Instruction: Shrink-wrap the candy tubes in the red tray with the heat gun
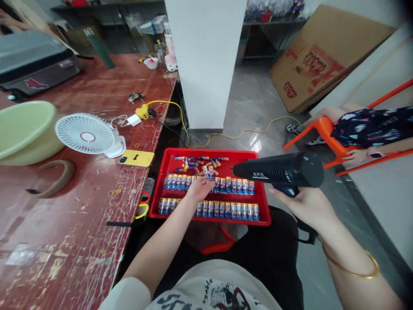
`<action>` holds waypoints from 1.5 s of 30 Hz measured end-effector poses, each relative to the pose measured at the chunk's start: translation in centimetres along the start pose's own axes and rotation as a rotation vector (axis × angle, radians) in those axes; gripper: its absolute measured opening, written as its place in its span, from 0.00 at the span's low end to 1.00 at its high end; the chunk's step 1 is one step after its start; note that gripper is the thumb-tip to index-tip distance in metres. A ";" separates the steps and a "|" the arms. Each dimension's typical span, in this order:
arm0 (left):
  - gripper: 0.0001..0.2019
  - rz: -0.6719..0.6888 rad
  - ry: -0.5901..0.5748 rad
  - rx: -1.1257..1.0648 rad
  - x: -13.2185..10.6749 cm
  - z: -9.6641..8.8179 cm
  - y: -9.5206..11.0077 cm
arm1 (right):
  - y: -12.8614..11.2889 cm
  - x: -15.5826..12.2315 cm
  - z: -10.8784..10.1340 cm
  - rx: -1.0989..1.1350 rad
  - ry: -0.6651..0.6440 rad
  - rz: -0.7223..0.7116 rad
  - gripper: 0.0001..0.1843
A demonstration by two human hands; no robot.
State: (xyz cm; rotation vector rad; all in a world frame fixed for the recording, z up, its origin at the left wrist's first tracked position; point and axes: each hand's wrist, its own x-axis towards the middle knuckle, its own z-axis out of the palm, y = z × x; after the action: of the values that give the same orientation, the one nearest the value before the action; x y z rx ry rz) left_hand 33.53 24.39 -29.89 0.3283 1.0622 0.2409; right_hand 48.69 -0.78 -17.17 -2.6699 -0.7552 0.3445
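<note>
- Scuffed surface (87, 206) left of the red tray (264, 206), bearing a white fan (85, 134) and yellow phone (140, 158).
- Small blue-and-yellow cylinders (221, 209) inside the tray: two rows nearer, a loose heap at its far side.
- Left hand (200, 189) palm up over the tray's middle, fingers at some cylinders; cannot tell whether its grip holds any.
- Right hand (311, 211) at the tray's right, grip wrapped around a black heat gun (279, 168).

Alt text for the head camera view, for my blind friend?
A person's right hand points a black blower-like tool over a red tray of small cylinders; the left hand is among them. At left, a table holds a white fan.
</note>
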 end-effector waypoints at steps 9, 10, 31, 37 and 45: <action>0.06 0.168 0.063 0.068 -0.5 1.0 2.0 | -3.6 2.8 0.6 0.026 -0.100 0.079 0.24; 0.06 0.147 0.098 0.102 -1.0 0.4 1.1 | -4.6 3.4 0.9 0.041 -0.086 0.044 0.23; 0.16 -0.029 0.011 0.043 -1.7 3.6 -0.6 | -0.6 2.3 1.2 -0.004 -0.123 0.215 0.26; 0.16 -0.177 0.040 0.113 -3.1 1.9 -5.2 | -3.7 4.2 1.7 -0.164 -0.040 0.124 0.25; 0.30 -0.319 0.019 -0.026 -0.8 4.9 -8.3 | -0.8 2.0 -1.1 -0.029 -0.053 0.196 0.26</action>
State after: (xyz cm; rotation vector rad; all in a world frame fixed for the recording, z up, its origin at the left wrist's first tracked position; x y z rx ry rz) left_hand 37.80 15.72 -30.17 0.1297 1.1126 -0.0275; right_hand 50.33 0.63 -16.10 -2.7790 -0.5173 0.4579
